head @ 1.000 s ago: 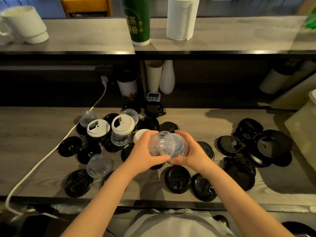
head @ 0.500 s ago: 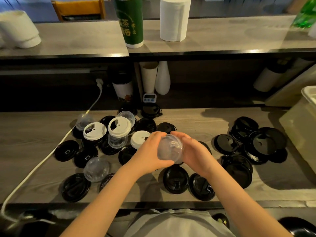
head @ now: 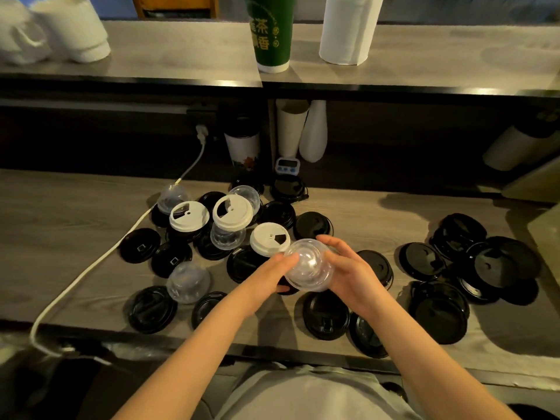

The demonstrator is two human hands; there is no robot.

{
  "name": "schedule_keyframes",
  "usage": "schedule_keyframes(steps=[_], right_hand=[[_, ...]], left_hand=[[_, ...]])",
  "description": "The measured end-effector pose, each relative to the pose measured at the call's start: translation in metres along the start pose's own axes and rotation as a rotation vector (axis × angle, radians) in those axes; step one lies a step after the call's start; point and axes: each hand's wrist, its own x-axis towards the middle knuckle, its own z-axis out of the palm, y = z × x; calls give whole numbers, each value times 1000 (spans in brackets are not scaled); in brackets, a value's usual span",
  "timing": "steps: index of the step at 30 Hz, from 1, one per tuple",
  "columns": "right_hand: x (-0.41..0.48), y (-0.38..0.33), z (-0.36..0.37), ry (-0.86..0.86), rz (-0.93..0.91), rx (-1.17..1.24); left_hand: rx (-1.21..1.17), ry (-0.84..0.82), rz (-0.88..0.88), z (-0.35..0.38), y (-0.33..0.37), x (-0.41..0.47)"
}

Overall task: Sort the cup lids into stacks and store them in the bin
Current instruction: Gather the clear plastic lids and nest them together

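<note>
At the centre of the frame, the left hand (head: 274,269) and right hand (head: 351,268) both grip the clear lids (head: 309,265), fingers curled around the rim. These seem to be a few lids nested together, but the count is unclear. Sorting looks barely begun. Other clear ones (head: 188,281), white lids (head: 189,215) and many black lids (head: 324,318) lie mixed and unstacked across the counter (head: 60,237). The pale container at the right edge, probably the bin (head: 548,234), is barely in view, so its contents cannot be judged.
</note>
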Motion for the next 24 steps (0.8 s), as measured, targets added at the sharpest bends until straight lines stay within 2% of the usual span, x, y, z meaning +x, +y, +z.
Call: schedule_keyframes(steps=[3, 7, 10, 15, 21, 24], right_hand=[[4, 0, 4, -14, 7, -22], [9, 0, 8, -86, 4, 3], [14, 0, 12, -90, 9, -19], [22, 2, 16, 31, -36, -246], [33, -7, 32, 12, -9, -592], [41, -9, 40, -51, 33, -654]], left_hand=[[-35, 2, -1, -4, -2, -1], [-231, -68, -15, -10, -8, 3], [-224, -26, 26, -11, -8, 4], [-218, 52, 138, -15, -7, 7], [-260, 139, 175, -30, -10, 10], [-305, 230, 189, -37, -10, 12]])
